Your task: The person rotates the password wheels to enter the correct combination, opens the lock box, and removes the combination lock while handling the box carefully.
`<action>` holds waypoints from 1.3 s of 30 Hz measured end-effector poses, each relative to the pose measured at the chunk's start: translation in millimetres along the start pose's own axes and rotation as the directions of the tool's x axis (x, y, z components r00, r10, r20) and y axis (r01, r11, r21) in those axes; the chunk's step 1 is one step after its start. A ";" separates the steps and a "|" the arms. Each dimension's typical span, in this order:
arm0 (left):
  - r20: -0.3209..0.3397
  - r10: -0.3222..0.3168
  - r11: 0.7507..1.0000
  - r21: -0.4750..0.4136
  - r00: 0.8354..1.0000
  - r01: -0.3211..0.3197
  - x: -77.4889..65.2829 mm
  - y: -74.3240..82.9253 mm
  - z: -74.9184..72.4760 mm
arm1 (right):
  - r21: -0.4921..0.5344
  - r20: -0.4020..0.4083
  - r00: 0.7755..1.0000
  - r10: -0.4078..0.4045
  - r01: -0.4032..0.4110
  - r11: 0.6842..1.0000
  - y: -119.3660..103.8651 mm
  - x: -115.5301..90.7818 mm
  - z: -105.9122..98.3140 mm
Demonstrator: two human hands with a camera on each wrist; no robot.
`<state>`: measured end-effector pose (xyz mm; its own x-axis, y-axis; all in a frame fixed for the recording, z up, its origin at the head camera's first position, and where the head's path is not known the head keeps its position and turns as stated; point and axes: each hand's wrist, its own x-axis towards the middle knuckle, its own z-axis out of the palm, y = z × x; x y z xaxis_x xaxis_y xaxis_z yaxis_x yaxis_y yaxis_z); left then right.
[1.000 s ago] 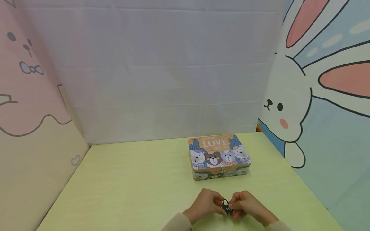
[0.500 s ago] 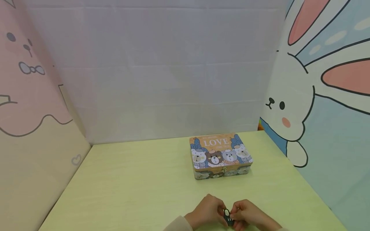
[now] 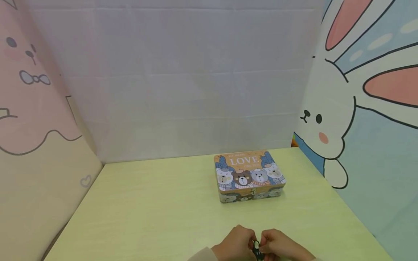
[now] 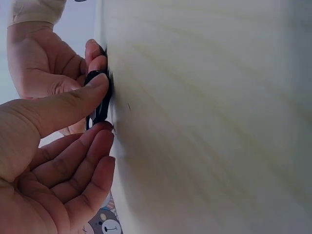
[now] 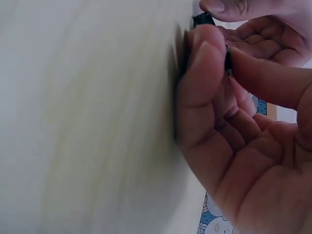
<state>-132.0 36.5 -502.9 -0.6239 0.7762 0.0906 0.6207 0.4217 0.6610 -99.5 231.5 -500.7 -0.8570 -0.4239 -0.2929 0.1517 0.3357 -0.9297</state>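
A small black padlock [image 3: 258, 252] with a loop-shaped shackle and small white marks is held low in the head view, between both hands. My left hand [image 3: 236, 243] pinches it from the left. In the left wrist view the left thumb [image 4: 100, 82] presses on the dark body close to the tabletop. From the other side my right hand [image 3: 282, 245] pinches the padlock between thumb and curled fingers. The right wrist view shows only dark bits of the padlock [image 5: 204, 19] past the fingertips. Fingers hide most of its body.
Beyond the hands stands a closed tin box [image 3: 249, 172] with printed bears, the word LOVE and a small front clasp [image 3: 253, 191]. The pale yellow-green table [image 3: 147, 210] ends at a white backdrop [image 3: 183, 83]. Printed cartoon panels flank it left and right.
Both hands and the padlock have shifted lower in the head view, nearer the person. The two hands stay on the padlock. The tin box has stayed in place.
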 end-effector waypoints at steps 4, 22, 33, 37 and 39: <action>0.010 -0.021 0.999 0.037 1.000 0.020 2.0 0.1 0.4 | -0.052 0.005 1.000 0.014 -0.014 0.999 -2.6 2.5 -0.3; 0.092 -0.069 0.997 -0.032 0.993 0.072 5.3 3.2 -2.1 | -0.187 0.028 0.995 0.099 -0.092 0.978 -6.5 11.3 -9.2; 0.093 -0.063 0.997 -0.042 0.994 0.067 3.8 -3.2 -2.3 | -0.146 0.109 0.989 0.102 -0.085 0.986 -6.4 16.1 -14.7; 0.110 -0.095 0.990 -0.089 0.989 0.105 2.1 -5.7 -4.2 | -0.062 0.170 0.979 0.111 -0.101 0.993 -3.8 14.8 -19.9; 0.118 -0.140 0.980 -0.126 0.983 0.155 0.8 -6.9 -6.7 | -0.025 0.205 0.972 0.111 -0.108 0.994 -3.0 14.6 -22.8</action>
<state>-140.0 31.1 -502.4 -0.6442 0.7594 -0.0913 0.4519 0.4742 0.7556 -123.7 243.4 -497.1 -0.7158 -0.5474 -0.4337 0.2313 0.4001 -0.8868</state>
